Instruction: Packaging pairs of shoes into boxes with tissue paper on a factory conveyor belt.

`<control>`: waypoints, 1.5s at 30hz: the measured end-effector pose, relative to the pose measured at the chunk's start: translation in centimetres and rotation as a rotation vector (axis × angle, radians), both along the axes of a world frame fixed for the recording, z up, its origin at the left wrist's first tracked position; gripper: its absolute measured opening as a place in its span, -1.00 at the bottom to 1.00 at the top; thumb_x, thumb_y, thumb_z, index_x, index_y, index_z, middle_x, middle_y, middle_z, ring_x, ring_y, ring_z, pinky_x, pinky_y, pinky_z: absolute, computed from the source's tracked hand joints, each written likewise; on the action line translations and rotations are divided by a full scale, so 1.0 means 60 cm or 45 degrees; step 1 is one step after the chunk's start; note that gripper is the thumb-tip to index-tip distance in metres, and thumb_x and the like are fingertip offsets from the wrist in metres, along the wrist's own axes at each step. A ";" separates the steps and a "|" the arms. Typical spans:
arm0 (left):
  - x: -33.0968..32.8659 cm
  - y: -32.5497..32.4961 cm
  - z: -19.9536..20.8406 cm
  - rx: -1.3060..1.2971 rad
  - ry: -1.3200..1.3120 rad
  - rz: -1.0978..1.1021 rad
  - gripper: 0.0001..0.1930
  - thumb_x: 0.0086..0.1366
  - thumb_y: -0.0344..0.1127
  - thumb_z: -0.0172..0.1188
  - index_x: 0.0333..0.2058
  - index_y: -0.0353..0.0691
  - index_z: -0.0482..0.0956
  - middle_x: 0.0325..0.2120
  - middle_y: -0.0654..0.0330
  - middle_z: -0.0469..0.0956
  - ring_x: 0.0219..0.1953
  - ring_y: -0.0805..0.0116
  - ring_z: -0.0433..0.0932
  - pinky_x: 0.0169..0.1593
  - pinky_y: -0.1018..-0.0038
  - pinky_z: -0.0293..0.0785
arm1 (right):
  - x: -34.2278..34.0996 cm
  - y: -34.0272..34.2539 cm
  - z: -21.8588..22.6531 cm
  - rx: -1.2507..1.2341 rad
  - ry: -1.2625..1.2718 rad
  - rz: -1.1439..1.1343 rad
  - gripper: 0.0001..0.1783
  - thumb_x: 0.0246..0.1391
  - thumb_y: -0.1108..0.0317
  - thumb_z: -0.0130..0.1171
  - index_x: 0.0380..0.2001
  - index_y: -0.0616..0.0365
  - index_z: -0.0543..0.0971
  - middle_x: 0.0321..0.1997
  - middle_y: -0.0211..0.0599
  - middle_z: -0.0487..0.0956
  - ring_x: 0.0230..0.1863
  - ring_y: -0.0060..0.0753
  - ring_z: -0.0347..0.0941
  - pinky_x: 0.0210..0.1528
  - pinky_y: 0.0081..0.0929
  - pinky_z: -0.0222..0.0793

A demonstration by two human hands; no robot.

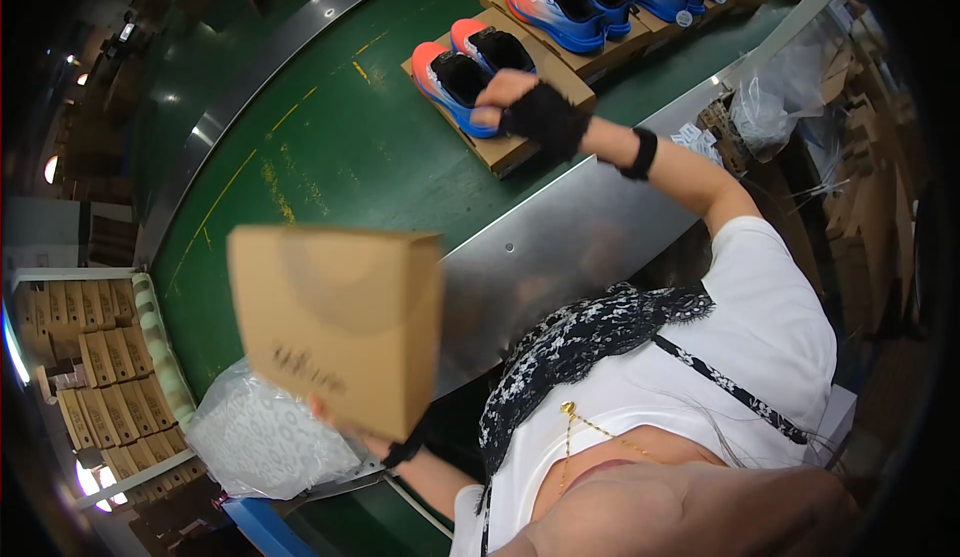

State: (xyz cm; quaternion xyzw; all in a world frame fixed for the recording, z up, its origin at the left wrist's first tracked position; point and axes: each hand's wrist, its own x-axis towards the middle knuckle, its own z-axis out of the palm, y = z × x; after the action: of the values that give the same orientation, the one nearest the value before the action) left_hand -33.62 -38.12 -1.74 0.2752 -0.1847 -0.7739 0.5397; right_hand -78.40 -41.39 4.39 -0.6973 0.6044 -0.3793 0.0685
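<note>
One box (325, 317), contents hidden, is clamped by left hand (372, 444); right hand (525, 112) touches shoe (446, 91), grip unclear.

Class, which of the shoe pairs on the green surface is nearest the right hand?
The leftmost pair of coral-and-blue shoes: the right hand is at its heels, while the other pairs stand farther right.
</note>
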 end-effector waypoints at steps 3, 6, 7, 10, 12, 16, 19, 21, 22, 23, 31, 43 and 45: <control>0.108 0.060 0.034 0.129 -0.084 0.347 -0.37 0.09 0.04 -0.08 0.04 -0.27 0.11 0.02 0.03 0.18 0.00 0.13 0.23 -0.04 0.23 0.27 | -0.068 -0.068 -0.021 0.304 0.370 -0.527 -0.59 -0.13 -0.02 0.05 -0.44 0.14 0.53 -0.20 -0.17 0.47 -0.21 -0.19 0.40 -0.21 -0.30 0.32; 0.180 0.116 0.058 0.253 -0.155 0.657 -0.35 0.09 0.03 -0.06 0.06 -0.26 0.08 0.02 0.03 0.15 0.01 0.13 0.22 -0.04 0.22 0.26 | -0.092 -0.103 -0.028 0.581 0.533 -0.560 -0.61 -0.06 0.06 0.00 -0.32 0.16 0.50 -0.30 -0.19 0.48 -0.23 -0.31 0.41 -0.23 -0.39 0.33; 0.200 0.135 0.071 0.294 -0.180 0.764 -0.35 0.09 0.03 -0.05 0.06 -0.26 0.07 0.03 0.03 0.15 0.01 0.12 0.22 -0.04 0.21 0.26 | -0.112 -0.130 -0.065 0.504 0.425 -0.550 -0.57 -0.16 0.04 0.08 -0.34 0.18 0.50 -0.26 -0.15 0.48 -0.20 -0.26 0.41 -0.18 -0.34 0.33; 0.210 0.174 0.097 0.424 -0.258 1.115 -0.33 0.09 0.03 -0.04 0.07 -0.25 0.04 0.04 0.02 0.12 0.01 0.11 0.21 -0.04 0.19 0.25 | -0.067 -0.136 -0.011 0.730 0.230 -0.511 -0.51 -0.28 0.03 0.18 -0.35 0.21 0.50 -0.29 -0.11 0.51 -0.24 -0.20 0.45 -0.20 -0.28 0.35; 0.183 0.171 0.108 0.511 -0.296 1.327 -0.32 0.09 0.03 -0.03 0.08 -0.25 0.02 0.04 0.02 0.11 0.02 0.11 0.20 -0.04 0.18 0.25 | -0.081 -0.155 -0.027 0.656 0.492 -0.265 -0.54 -0.29 0.08 0.17 -0.37 0.25 0.51 -0.41 -0.12 0.53 -0.44 -0.20 0.50 -0.41 -0.33 0.42; 0.258 0.138 0.064 0.480 -0.370 1.206 -0.33 0.09 -0.03 0.02 0.08 -0.22 -0.03 -0.01 0.02 0.10 0.02 0.08 0.19 -0.05 0.13 0.23 | -0.080 -0.143 -0.006 0.975 0.176 -0.124 -0.44 -0.36 -0.04 0.16 -0.35 0.22 0.51 -0.36 -0.06 0.50 -0.36 -0.15 0.43 -0.31 -0.44 0.33; 0.177 0.050 0.084 0.254 -0.541 0.992 -0.44 0.09 -0.07 0.05 0.00 -0.22 0.13 -0.08 0.08 0.25 -0.05 0.15 0.25 -0.03 0.17 0.23 | 0.025 -0.068 0.034 1.028 0.006 0.138 -0.51 -0.34 0.04 0.16 -0.44 0.29 0.53 -0.44 -0.01 0.52 -0.49 -0.15 0.50 -0.46 -0.32 0.44; 0.108 -0.027 0.064 0.089 -0.563 0.625 -0.48 0.11 -0.05 0.01 -0.03 -0.22 0.18 -0.12 0.07 0.25 -0.07 0.14 0.25 -0.03 0.18 0.23 | 0.056 -0.010 0.025 0.880 0.400 0.131 -0.49 -0.35 0.03 0.15 -0.44 0.32 0.52 -0.41 0.06 0.50 -0.42 -0.08 0.48 -0.41 -0.28 0.42; 0.073 -0.057 0.060 0.015 -0.595 0.484 -0.49 0.12 -0.05 0.00 -0.04 -0.23 0.19 -0.12 0.07 0.26 -0.07 0.14 0.25 -0.04 0.18 0.23 | 0.074 0.009 0.018 0.803 0.591 0.150 -0.47 -0.36 0.03 0.14 -0.43 0.33 0.52 -0.40 0.09 0.50 -0.39 -0.05 0.48 -0.39 -0.26 0.41; 0.035 -0.087 0.056 -0.064 -0.618 0.339 -0.50 0.12 -0.04 -0.01 -0.05 -0.24 0.21 -0.13 0.07 0.26 -0.07 0.14 0.25 -0.05 0.18 0.23 | 0.088 0.037 0.006 0.816 0.498 0.219 -0.46 -0.40 0.01 0.12 -0.48 0.34 0.51 -0.44 0.12 0.49 -0.36 0.00 0.44 -0.36 -0.20 0.37; -0.312 -0.206 -0.015 -0.155 -0.790 -0.780 -0.35 0.14 0.02 0.02 0.00 -0.40 0.10 -0.09 -0.10 0.23 -0.03 0.00 0.27 -0.08 0.16 0.33 | 0.113 0.149 -0.108 0.763 0.412 0.170 -0.56 -0.23 0.14 0.03 -0.26 0.19 0.44 -0.55 0.00 0.48 -0.50 -0.03 0.44 -0.45 -0.24 0.34; -0.480 -0.339 -0.141 -0.441 -0.980 -1.175 -0.19 0.11 -0.09 0.12 0.16 0.13 -0.28 -0.03 0.04 0.22 -0.08 0.06 0.33 -0.33 0.10 0.43 | -0.023 0.215 -0.195 0.596 -0.220 -0.395 -0.42 -0.23 0.50 -0.10 0.00 -0.06 0.30 -0.52 -0.19 0.50 -0.47 -0.11 0.43 -0.43 -0.32 0.33; -0.496 -0.341 -0.156 -0.452 -0.962 -1.147 -0.23 0.13 -0.17 0.09 0.16 0.17 -0.28 -0.02 0.05 0.21 -0.10 0.09 0.35 -0.36 0.13 0.46 | -0.073 0.203 -0.213 0.496 0.112 -0.424 -0.62 -0.15 0.55 -0.11 -0.17 0.07 0.41 -0.36 -0.28 0.46 -0.45 -0.31 0.43 -0.35 -0.46 0.37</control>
State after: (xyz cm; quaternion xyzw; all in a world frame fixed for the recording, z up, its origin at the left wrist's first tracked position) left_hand -63.37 -58.55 -11.13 0.3314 -0.5874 -0.7322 0.0945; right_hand -82.76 -29.20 -8.38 -0.5777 0.7749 -0.2311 0.1116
